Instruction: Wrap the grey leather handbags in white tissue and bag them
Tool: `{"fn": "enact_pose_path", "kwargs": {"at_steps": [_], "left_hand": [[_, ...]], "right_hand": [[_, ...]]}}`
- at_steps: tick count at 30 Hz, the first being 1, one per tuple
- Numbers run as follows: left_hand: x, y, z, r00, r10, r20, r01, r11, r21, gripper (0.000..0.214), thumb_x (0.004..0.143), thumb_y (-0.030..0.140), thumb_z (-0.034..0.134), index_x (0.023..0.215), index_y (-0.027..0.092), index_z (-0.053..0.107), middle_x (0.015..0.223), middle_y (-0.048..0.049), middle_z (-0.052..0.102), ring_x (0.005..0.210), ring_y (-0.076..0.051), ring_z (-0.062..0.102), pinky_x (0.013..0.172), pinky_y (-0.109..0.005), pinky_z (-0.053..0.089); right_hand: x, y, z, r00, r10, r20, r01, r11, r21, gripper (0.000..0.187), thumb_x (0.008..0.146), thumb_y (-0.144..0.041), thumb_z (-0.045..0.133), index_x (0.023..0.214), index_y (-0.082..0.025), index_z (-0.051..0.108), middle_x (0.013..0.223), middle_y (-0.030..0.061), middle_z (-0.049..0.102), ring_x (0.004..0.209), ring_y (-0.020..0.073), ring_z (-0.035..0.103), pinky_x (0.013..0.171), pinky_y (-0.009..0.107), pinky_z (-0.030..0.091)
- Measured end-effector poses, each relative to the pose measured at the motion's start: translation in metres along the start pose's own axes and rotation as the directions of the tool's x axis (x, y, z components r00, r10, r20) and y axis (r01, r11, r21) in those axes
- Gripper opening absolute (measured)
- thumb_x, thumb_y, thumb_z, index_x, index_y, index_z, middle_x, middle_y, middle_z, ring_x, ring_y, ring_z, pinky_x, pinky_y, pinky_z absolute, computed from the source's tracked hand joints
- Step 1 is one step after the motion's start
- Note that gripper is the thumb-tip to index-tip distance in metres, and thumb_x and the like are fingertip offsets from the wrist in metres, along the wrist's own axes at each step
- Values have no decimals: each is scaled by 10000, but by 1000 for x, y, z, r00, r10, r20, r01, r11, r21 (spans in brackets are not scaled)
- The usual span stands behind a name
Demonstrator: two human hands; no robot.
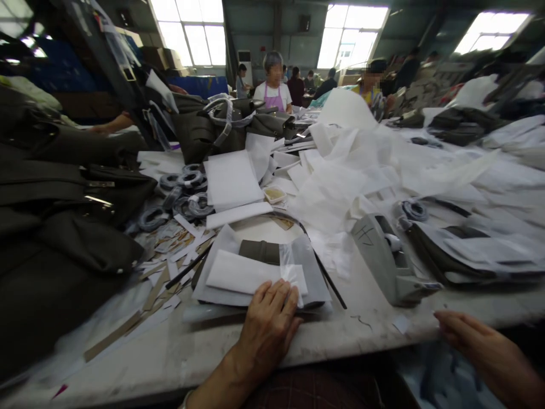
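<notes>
1. The flat bundle sits at the front of the table (327, 339), with a pale sheet (212, 291), a folded white pad (238, 274) and a dark folded piece (259, 252) on top.
2. The left hand (272, 318) lies over the pad's near edge, fingers extended and close together, seemingly pressing rather than gripping.
3. The right hand (485, 346) hangs past the table edge, thumb and fingers nearly together; I cannot tell whether it holds anything.
4. Done so far: the layers are stacked, and a clear strip (293, 258) runs across the dark piece and pad.
5. Left undone: the dark piece's left part lies bare, and a thin dark strap (334, 284) pokes outside the sheet.
6. The grey tape dispenser (374, 255) stands between the bundle and another partly covered dark item (434, 250).
</notes>
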State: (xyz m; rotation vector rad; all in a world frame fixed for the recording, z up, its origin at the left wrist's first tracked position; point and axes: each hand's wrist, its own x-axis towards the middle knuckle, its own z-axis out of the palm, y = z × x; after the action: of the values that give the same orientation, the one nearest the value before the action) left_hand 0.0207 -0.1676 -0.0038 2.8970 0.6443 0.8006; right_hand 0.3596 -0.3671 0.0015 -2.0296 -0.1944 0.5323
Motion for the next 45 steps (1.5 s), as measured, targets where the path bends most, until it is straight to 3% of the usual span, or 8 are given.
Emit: {"fn": "enact_pose_path", "kwargs": {"at_steps": [4, 10, 16, 25, 29, 33, 40, 45], "left_hand": [[1, 3, -3, 999, -38, 36, 38, 999, -5, 442, 905, 306, 607, 1304, 137, 523, 1258, -118, 632, 1199, -258, 567, 1061, -448, 408], [0, 5, -1, 998, -51, 32, 52, 999, -6, 421, 938, 333, 559, 1308, 136, 522, 1259, -119, 627, 1219, -253, 551, 1071, -438, 390], [-1, 4, 0, 998, -53, 32, 54, 998, -12, 416, 954, 353, 540, 1303, 127, 528, 1248, -111, 629, 1207, -251, 549, 1068, -436, 389], [-1, 3, 0, 999, -44, 21, 44, 999, 7, 410, 959, 346, 521, 1296, 114, 540, 1282, -129, 613, 1185, -263, 557, 1046, -433, 406], [0, 2, 1, 999, -43, 27, 43, 999, 6, 398, 967, 338, 504, 1294, 115, 539, 1267, -127, 618, 1183, -263, 559, 1044, -425, 403], [0, 2, 0, 999, -33, 41, 32, 999, 20, 398, 958, 336, 525, 1286, 111, 533, 1247, -124, 622, 1176, -258, 561, 1046, -426, 399], [0, 3, -1, 1000, -23, 12, 22, 999, 29, 382, 952, 318, 528, 1277, 116, 532, 1223, -100, 630, 1181, -244, 555, 1047, -415, 390], [-2, 2, 2, 1000, -10, 8, 9, 999, 48, 375, 965, 304, 499, 1285, 110, 524, 1230, -113, 624, 1189, -244, 549, 1052, -419, 376]], "right_hand": [[-22, -46, 25, 903, -165, 398, 278, 928, -247, 248, 558, -567, 722, 590, -321, 711, 689, 115, 649, 655, 266, 618, 624, 400, 498], [-64, -162, 139, 298, -219, 929, 752, 653, -87, 189, 792, -381, 603, 672, -248, 664, 666, -9, 636, 646, 164, 557, 601, 264, 440], [-63, -199, 236, 24, 44, 999, 974, 223, -33, 76, 610, -188, 696, 564, -243, 674, 485, -71, 574, 461, 108, 504, 437, 219, 307], [-83, -194, 284, -78, 11, 997, 996, -37, 79, 589, 385, -269, 891, 279, -222, 314, 299, -49, 390, 530, 190, 630, 698, 307, 463], [-78, -196, 278, -126, 61, 990, 986, -99, 132, 486, 497, -230, 877, 330, -208, 422, 377, -39, 512, 592, 182, 639, 813, 337, 415], [-63, -199, 277, -177, 82, 981, 927, -321, 194, 228, 633, -330, 855, 603, -221, 657, 673, 15, 700, 752, 214, 660, 824, 341, 379], [-19, -208, 270, 69, -217, 974, 948, -291, -132, 583, 573, -455, 887, 1055, -200, 682, 1081, 109, 692, 1020, 310, 623, 887, 385, 403], [-5, -183, 251, 116, -354, 928, 979, -118, -167, 779, 656, -525, 807, 1329, -218, 561, 1311, 131, 609, 1187, 320, 566, 971, 424, 417]]}}
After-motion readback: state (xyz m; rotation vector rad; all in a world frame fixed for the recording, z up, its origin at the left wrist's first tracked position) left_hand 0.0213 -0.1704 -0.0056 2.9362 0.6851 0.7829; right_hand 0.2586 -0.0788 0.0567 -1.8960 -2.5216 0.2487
